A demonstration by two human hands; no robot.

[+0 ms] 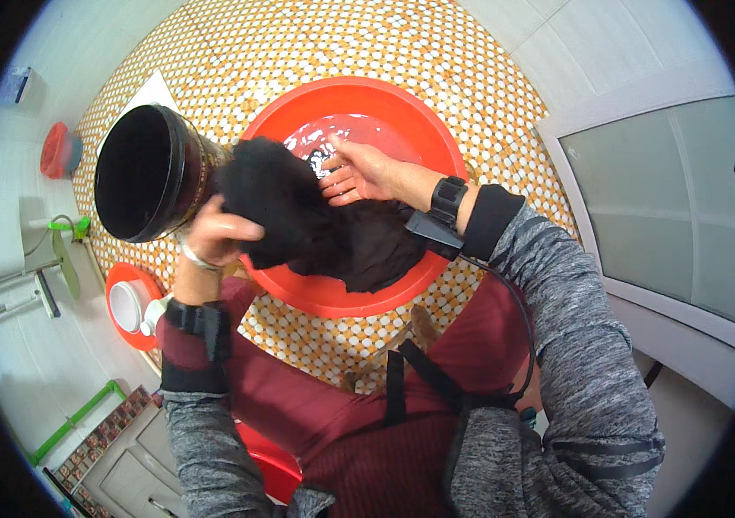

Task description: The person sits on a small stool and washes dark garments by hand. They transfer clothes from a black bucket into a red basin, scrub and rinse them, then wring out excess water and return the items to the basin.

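A large red plastic basin [354, 304] stands on the floor in front of me with water [377, 139] in it. Soaked black cloth [367, 249] lies over its near part, and a bunched portion rises at the left. My left hand [222, 230] grips that bunch by its left side, thumb on top. Over the basin, my right hand [364, 169] has its fingers apart and holds nothing, close above the cloth; whether it touches the fabric I cannot tell. A black bucket [141, 171] stands just left of the basin, beside my left hand, its mouth showing dark inside.
Patterned tiles [316, 39] cover the floor. A smaller red basin [115, 275] with a white round container [126, 307] stands by the left wall, near green-handled fittings [79, 228]. A white-framed glazed door [659, 201] is at right. A red object [273, 469] shows beneath me.
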